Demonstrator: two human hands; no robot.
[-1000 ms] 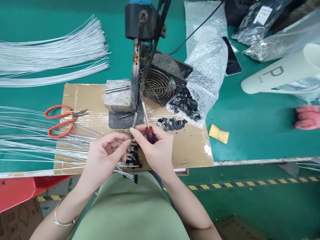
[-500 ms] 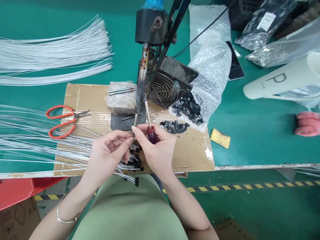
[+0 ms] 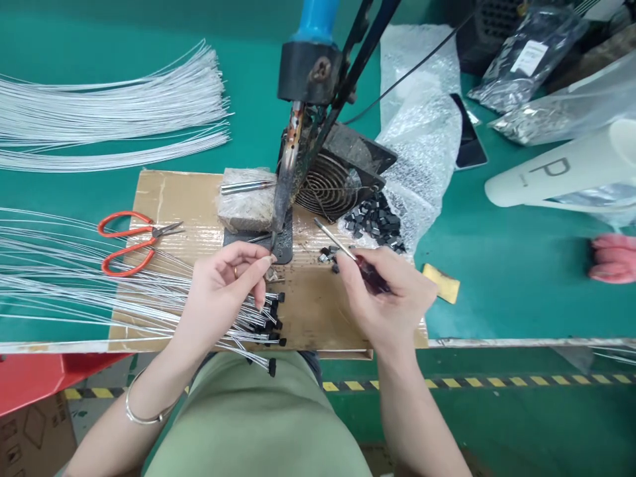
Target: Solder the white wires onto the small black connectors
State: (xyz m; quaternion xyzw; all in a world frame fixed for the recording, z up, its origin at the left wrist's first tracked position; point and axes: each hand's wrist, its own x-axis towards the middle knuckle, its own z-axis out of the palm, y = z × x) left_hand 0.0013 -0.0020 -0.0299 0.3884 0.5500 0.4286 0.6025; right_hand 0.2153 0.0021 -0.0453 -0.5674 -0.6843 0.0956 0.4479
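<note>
My left hand [image 3: 223, 281] is closed in a pinch beside the tip of the mounted soldering iron [image 3: 287, 175]; what sits between its fingertips is too small to make out. In my right hand [image 3: 395, 305] is a screwdriver [image 3: 366, 270] with a dark red handle, its metal shaft pointing up and left. The right fingertips are close to a few loose small black parts [image 3: 328, 254], partly covered by the hand. A larger pile of black parts [image 3: 375, 222] lies just beyond. White wires [image 3: 163, 298] with black connectors [image 3: 271, 324] at their ends pass beneath my left hand.
Orange-handled scissors [image 3: 142, 242] lie on the cardboard [image 3: 308, 318] at left. Behind the iron are a wrapped block [image 3: 246, 215] and a round-grilled fan [image 3: 330, 182]. Bubble wrap [image 3: 417, 119], a phone [image 3: 470, 142], a yellow sponge [image 3: 442, 283] and a white cup [image 3: 551, 165] are on the right.
My right hand has moved right, away from my left hand, carrying the screwdriver toward the black parts. My left hand stays pinched near the iron tip. The view has shifted slightly.
</note>
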